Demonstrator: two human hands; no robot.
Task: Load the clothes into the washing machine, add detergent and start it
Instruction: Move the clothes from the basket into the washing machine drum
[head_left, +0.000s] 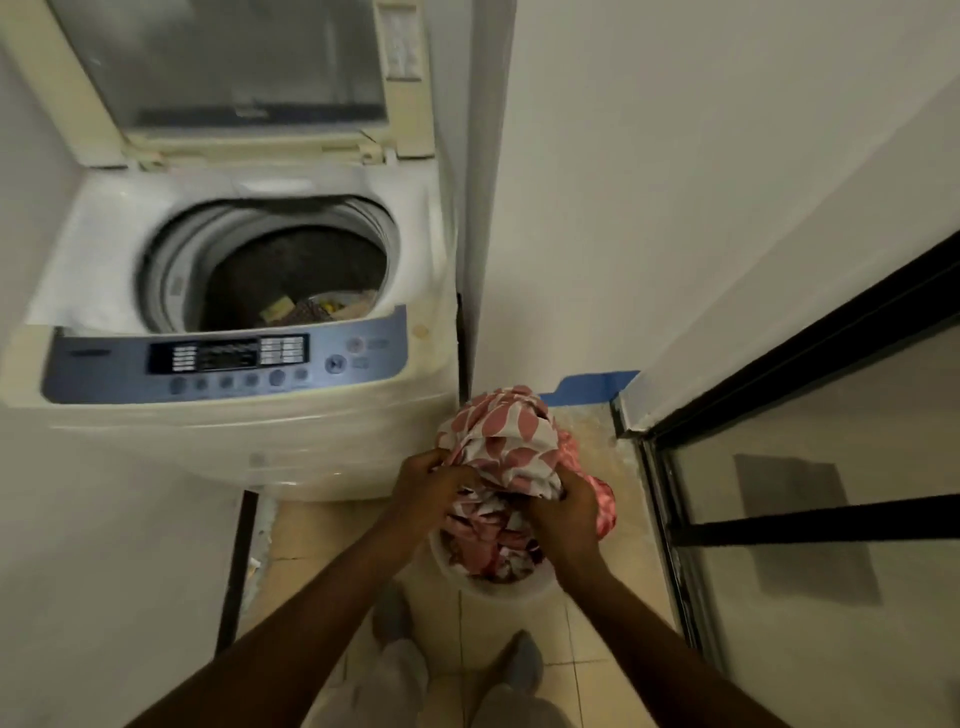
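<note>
Gripping the leaf-print clothes (506, 441) with left hand (431, 486) and right hand (563, 512), you're over the basket (498, 590) at six o'clock. Loading step: next, lift them into the drum (291, 270) at ten o'clock.

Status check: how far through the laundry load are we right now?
Done: the washer lid stands open and a few clothes lie in the drum. In hand: left hand and right hand grip the pink leaf-print cloth heaped in the white basket. Left: load that pile, add detergent, none in view, then start at the control panel.
</note>
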